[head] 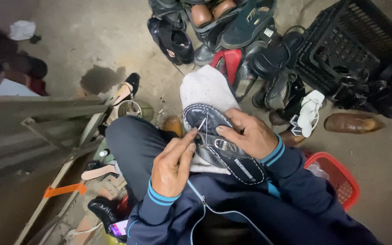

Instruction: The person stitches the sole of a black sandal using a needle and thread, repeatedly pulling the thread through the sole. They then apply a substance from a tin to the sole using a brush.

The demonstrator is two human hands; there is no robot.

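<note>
My left hand (172, 169) sits nearest, thumb and forefinger pinched together on a thin needle (202, 123) whose tip stands at the edge of the dark sandal (221, 147). The sandal lies sole-up across my lap on a grey cloth (207, 88). My right hand (247, 135) clamps down on it, fingers spread over the sole, thumb pressing near the needle. I judge this to be mid-stitch along the rim; the next pull wants a firm pinch and a steady sandal so the needle comes through straight. Beside my right knee sits a red basket (339, 179). Farther out lie a heap of shoes (232, 36) and a black crate (350, 43).
</note>
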